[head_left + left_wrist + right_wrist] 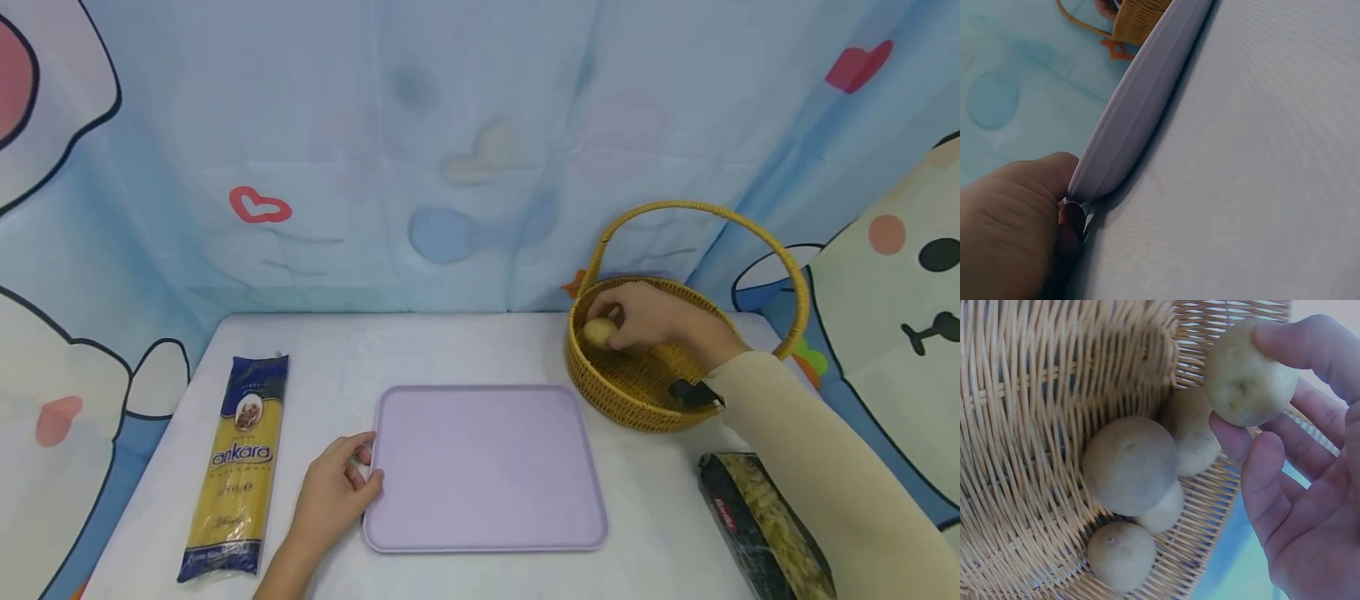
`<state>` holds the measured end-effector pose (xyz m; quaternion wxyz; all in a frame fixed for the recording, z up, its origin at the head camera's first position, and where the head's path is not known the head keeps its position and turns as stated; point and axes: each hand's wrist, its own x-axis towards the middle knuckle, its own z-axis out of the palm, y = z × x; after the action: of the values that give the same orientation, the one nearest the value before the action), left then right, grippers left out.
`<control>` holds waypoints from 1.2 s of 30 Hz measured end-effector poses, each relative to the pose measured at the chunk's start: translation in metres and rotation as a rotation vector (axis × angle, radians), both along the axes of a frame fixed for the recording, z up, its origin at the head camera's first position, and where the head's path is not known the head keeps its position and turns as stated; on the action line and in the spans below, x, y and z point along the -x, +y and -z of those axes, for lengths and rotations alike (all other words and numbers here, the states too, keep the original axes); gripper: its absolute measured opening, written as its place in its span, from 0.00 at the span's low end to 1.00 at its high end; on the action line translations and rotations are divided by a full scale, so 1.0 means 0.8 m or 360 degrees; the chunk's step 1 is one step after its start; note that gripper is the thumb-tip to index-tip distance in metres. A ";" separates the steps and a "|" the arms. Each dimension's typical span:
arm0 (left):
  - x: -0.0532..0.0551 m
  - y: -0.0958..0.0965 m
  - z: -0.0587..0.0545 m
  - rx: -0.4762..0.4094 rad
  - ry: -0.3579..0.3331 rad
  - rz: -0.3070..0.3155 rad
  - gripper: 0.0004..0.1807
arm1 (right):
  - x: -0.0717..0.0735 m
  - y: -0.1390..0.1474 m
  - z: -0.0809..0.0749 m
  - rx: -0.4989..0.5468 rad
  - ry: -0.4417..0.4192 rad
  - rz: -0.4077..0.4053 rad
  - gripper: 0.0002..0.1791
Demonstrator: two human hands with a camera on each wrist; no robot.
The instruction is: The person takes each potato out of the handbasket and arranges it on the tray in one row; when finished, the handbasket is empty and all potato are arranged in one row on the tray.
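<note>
One potato (1250, 375), pinched between the thumb and fingers of my right hand (637, 317). Roundish, pale yellow, smooth skin, small dark dimple facing the right wrist camera. Location: at the far left inside the wicker basket (600, 392), back right of the table (322, 358). My thumb covers part of its upper side.

Four other potatoes (1130, 465) show in the basket from the right wrist, bunched together: one large in front, one partly behind it, a smaller one half hidden below, another just beside. Browner and duller than mine in that view. From the head view my hand and forearm hide much of the inside.

The handle (675, 205) arches over the basket; my arm comes in from the near right, beige sleeve (817, 450) passing in front of the handle's right foot. Dark clip (697, 394) at my wrist, over the basket's near rim.

My left hand (333, 483) touches the left edge of a flat lilac tray (487, 469) with thumb and index finger, other fingers bent; can't tell whether they grip it or just rest there. Yellow-and-blue "ankara" packet (238, 467) lies to the left; dark pasta pack (772, 525) near right, close by my sleeve. Blue printed curtain (300, 125) behind.
</note>
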<state>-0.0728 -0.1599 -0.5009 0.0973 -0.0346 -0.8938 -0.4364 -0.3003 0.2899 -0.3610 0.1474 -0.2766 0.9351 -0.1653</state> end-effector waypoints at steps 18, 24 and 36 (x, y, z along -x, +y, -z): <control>-0.001 -0.004 -0.003 0.0044 0.0031 -0.0043 0.28 | -0.030 -0.055 -0.043 0.0240 0.0167 -0.0002 0.21; -0.001 -0.004 -0.002 0.0059 0.0040 -0.0040 0.27 | -0.048 -0.086 -0.048 0.0305 0.0073 -0.0040 0.23; 0.000 0.001 0.000 0.0019 0.0024 -0.0013 0.27 | -0.067 -0.151 -0.033 0.0354 0.0055 -0.0243 0.20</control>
<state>-0.0731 -0.1590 -0.5007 0.1054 -0.0349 -0.8959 -0.4302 -0.2470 0.1692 -0.3346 0.1118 -0.3644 0.8897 -0.2513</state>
